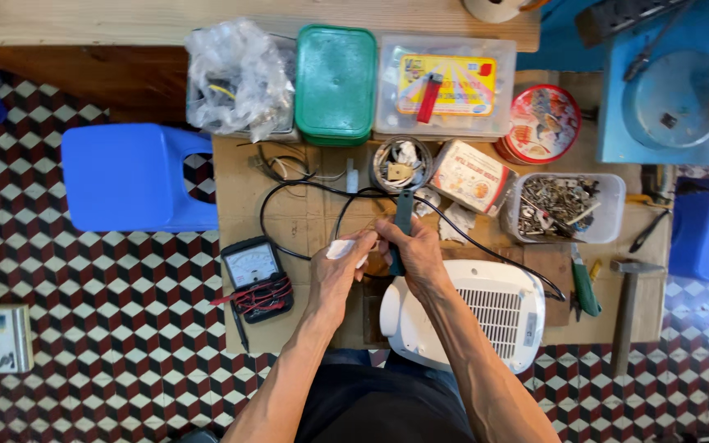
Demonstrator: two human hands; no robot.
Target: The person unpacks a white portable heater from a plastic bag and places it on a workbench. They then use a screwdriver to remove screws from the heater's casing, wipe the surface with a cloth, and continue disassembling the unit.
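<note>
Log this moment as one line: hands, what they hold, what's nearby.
left hand: holds white scrap | right hand: grips dark tool | below: white heater | left: multimeter

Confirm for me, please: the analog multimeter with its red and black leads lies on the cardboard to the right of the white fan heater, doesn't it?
Not quite. The head view shows the analog multimeter with its red and black leads lying on the cardboard to the left of the white fan heater, beside the left hand, not to its right.
</note>
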